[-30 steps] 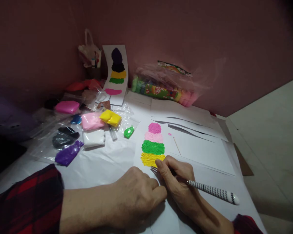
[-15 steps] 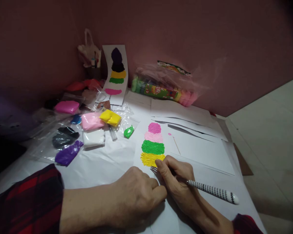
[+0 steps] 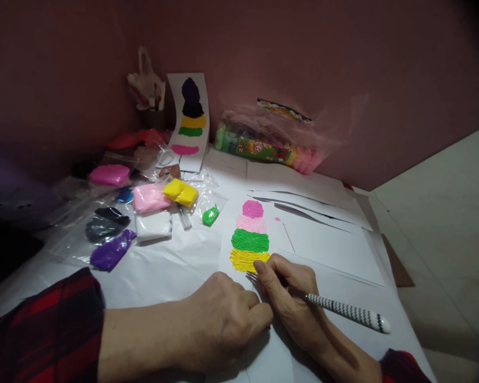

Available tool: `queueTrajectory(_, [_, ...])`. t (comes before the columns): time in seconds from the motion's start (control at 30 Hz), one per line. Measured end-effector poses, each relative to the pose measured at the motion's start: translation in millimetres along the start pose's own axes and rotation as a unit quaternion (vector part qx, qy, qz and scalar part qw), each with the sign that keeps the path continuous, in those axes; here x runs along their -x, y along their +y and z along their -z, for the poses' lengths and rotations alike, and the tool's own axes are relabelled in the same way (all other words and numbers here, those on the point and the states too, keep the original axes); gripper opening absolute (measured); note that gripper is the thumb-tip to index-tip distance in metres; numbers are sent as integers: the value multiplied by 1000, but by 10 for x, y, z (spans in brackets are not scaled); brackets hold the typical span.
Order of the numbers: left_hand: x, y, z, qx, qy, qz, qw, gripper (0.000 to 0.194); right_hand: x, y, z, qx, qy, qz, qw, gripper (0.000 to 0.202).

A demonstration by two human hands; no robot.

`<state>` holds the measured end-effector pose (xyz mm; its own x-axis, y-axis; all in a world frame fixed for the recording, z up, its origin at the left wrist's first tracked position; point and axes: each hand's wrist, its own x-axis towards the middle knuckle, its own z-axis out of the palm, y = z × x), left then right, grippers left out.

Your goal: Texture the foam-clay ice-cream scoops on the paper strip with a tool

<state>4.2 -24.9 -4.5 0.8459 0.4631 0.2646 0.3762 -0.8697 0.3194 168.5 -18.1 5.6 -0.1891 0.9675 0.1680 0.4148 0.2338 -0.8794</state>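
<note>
My right hand (image 3: 291, 292) grips a fork (image 3: 349, 313) with a white handle in black zigzag pattern. Its tines point at the lower edge of the yellow clay band (image 3: 249, 260); whether they touch it I cannot tell. Above that band lie green clay (image 3: 250, 241), light pink clay (image 3: 250, 224) and a darker pink piece (image 3: 253, 209), all ridged and stacked on white paper. My left hand (image 3: 227, 324) rests closed on the paper just left of the right hand, its fingertips hidden underneath.
Bagged clay lies to the left, including purple (image 3: 112, 251), white (image 3: 154, 226) and yellow (image 3: 180, 192) lumps. A toothpick (image 3: 289, 238) is on the right paper. Behind stand a coloured picture sheet (image 3: 203, 154) and a plastic pack of clay (image 3: 267, 149) by the wall.
</note>
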Motion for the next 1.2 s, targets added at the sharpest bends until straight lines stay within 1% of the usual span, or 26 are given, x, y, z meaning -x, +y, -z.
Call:
queueTrajectory(0.37, [2,-5,-12,2,15,3,1000,18,2,-3,-2,-4,-1,-10,1000,43])
queueTrajectory(0.53, [-3,-6,4,2,-1,2,1000,18,-2,-2,0,-4,5,-2,1000,44])
queueTrajectory(0.77, [2,-4,5,3,-8,4,1000,18,-1,-10,-6,-8,8,-4,1000,44])
queueTrajectory(1.03, [10,-5,-9,7,15,3,1000,18,5,-7,1,-5,2,-10,1000,44])
queueTrajectory(1.2, [4,-2,8,4,3,5,1000,18,-2,-4,-3,-6,3,-12,1000,43])
